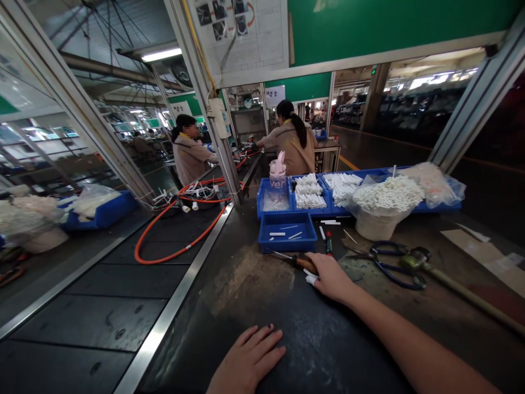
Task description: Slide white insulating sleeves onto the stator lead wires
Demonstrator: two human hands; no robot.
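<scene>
My left hand [251, 361] rests flat on the dark worktop, fingers stretched out, holding nothing. Further forward, my right hand [332, 278] is closed over the brown handle of an awl-like tool [301, 262] lying on the worktop. Its thin metal shaft points left, beside a small blue bin [287, 232] with a few white sticks inside. White material is wrapped round or lies under my right thumb; I cannot tell which. Just beyond my fingers is a red and dark marker-like item [328, 243]. To the right lie scissors [383, 262] with dark blue handles.
Blue bins [308, 196] of white tubes line the back, beside a bag-lined bucket [375, 223] of white pieces. A long-handled hammer-like tool [447, 279] lies right. On the left, a conveyor [98, 320] carries an orange hose [141, 241]. Two people [293, 145] work beyond.
</scene>
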